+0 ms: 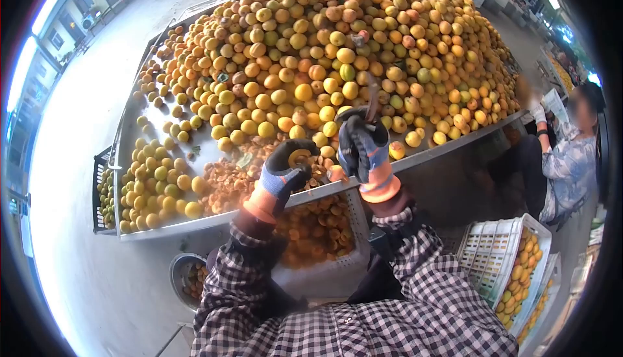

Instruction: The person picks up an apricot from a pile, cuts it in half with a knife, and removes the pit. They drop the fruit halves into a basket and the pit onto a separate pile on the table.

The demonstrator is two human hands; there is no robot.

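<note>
My left hand, in a dark-coated glove, is closed around an apricot half just above the metal table's front edge. Beside it, my right hand is a gloved fist gripping a thin, slightly curved knife, which points up and away from me. The two hands are apart. A large heap of whole apricots rises just beyond them. Left of my left hand lies a pile of brownish apricot pits or pieces. Directly below the hands, a white crate holds many split apricots.
The metal table's raised rim runs between me and the fruit. A bucket stands on the floor at left, and a dark crate beyond the table's left end. White crates of apricots sit at right, near a seated person.
</note>
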